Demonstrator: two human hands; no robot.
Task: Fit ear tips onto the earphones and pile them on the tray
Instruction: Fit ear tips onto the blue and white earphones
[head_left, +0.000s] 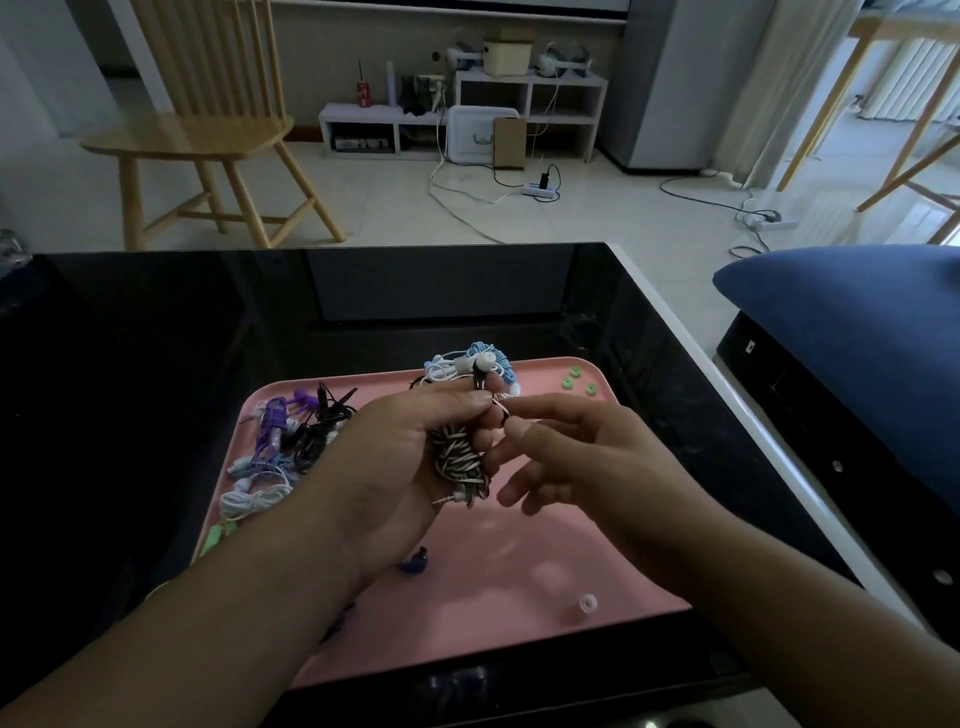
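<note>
Left hand (400, 457) curled round wound earphone bundle (460, 457) at frame centre, above pink tray (545, 551); long axis near upright, plug end down. Right hand (582, 457) pinching at bundle's top, other fingers spread. Green tips (575, 379) upper right of tray.

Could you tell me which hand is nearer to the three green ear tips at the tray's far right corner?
Right. The right hand is just below the green ear tips; the left hand, holding the striped earphone bundle, sits further left.
</note>
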